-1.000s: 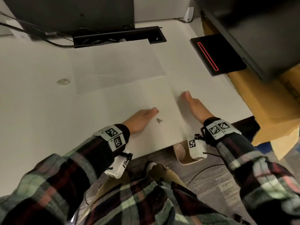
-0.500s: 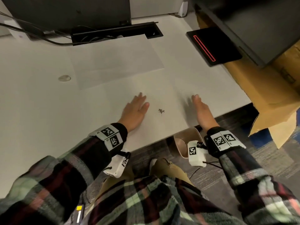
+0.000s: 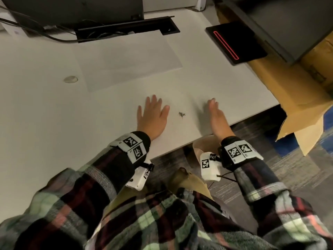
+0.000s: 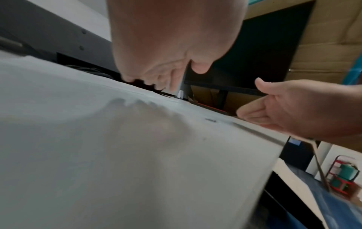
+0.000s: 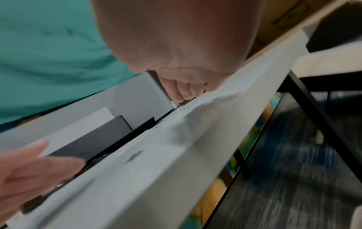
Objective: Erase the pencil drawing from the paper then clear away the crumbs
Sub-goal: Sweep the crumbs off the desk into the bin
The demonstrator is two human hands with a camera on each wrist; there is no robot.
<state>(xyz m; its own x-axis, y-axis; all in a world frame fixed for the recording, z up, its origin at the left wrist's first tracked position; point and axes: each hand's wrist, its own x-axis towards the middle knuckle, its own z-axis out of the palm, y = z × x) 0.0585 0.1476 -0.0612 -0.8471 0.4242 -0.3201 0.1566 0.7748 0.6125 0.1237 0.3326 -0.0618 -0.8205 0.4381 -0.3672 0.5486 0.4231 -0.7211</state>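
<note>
Both hands have drawn back toward the bench [image 3: 54, 123] edge. The left hand [image 3: 152, 117] lies flat, the right hand [image 3: 217, 117] stands on edge, both grips released. Between them sits the crumbs [image 3: 182, 114] pile, gathered near the edge, likely ready for sweeping off.

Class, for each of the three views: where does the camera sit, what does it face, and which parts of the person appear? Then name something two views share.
Head: worn on the head, looking down at the desk; both sleeves, left hand, right hand.
Left wrist: under the left palm, facing right; the right hand too.
Right wrist: under the right palm, facing left; left fingers.
Shared: the crumbs show in all three.
</note>
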